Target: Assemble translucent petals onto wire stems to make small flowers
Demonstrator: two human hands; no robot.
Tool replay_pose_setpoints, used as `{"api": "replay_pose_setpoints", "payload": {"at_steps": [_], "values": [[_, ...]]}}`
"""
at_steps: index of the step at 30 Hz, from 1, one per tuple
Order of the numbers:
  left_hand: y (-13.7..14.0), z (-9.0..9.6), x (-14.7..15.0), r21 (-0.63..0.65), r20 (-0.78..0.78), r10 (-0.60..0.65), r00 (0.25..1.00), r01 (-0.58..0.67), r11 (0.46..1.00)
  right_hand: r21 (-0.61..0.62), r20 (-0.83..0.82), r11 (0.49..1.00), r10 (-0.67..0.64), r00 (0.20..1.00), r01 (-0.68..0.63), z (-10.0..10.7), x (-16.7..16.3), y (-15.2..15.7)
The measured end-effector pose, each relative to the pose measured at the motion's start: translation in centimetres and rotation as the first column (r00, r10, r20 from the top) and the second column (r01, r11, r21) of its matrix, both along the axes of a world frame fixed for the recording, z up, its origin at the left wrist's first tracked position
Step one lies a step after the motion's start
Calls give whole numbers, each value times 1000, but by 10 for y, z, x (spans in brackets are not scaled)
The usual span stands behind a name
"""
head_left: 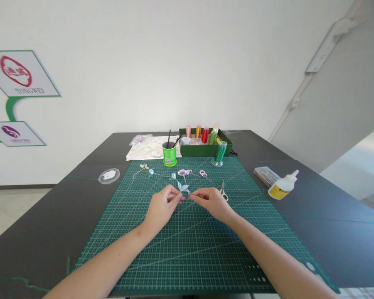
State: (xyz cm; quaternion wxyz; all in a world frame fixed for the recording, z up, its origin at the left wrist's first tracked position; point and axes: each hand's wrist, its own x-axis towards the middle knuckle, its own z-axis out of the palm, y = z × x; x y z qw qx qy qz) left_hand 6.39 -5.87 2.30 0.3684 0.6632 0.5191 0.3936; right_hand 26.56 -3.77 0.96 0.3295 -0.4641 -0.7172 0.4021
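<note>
My left hand (pixel 164 204) is closed in a pinch at the base of a pale blue artificial flower (pixel 183 188), whose petals spread above the fingertips. Just to the right, my right hand (pixel 212 202) also pinches, its fingertips close to the flower's right side; what lies between them is too small to make out. Beyond my hands lie finished-looking pieces on thin stems: a blue flower (pixel 151 172), a purple flower (pixel 183 172), a pink ring-shaped piece (pixel 202 173) and a beige sprig (pixel 144 166). White-handled scissors (pixel 223 192) rest beside my right hand, partly hidden.
A green cutting mat (pixel 174 253) covers the dark table (pixel 28 232). Toward the back stand a green can (pixel 169 154) with tools, a teal thread spool (pixel 220 152) and a green box (pixel 202 150) of spools. A glue bottle (pixel 283 186) is right, a round lid (pixel 109 176) left.
</note>
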Motion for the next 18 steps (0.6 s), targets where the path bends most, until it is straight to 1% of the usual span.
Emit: {"api": "replay_pose_setpoints", "payload": {"at_steps": [9, 18], "values": [[3, -6, -1, 9, -37, 15, 999, -14, 1000, -58, -101, 996, 62, 993, -68, 9, -2, -7], [1, -8, 1, -14, -22, -10, 1000, 10, 1000, -58, -165, 995, 73, 984, -84, 12, -3, -9]]}}
